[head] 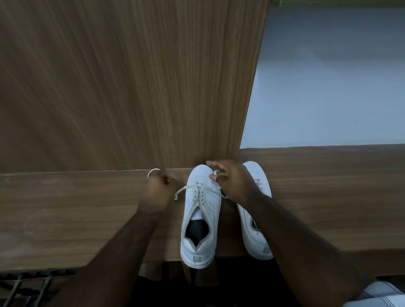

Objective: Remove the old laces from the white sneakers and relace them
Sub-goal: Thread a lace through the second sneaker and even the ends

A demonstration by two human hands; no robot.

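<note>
Two white sneakers stand toe-away on a wooden shelf. The left sneaker [199, 216] has a pale lace [201, 192] threaded through its front eyelets, and its heel hangs over the shelf edge. My left hand [159, 190] grips one lace end out to the left of the shoe. My right hand [232, 181] pinches the other lace end above the toe. The right sneaker [257, 233] lies partly under my right forearm; its laces are hidden.
The wooden shelf [69, 224] runs across the view, with a tall wooden panel [117, 75] right behind the shoes. A pale wall [336, 82] shows at the right. A dark metal rack [21, 296] sits below the shelf at the left.
</note>
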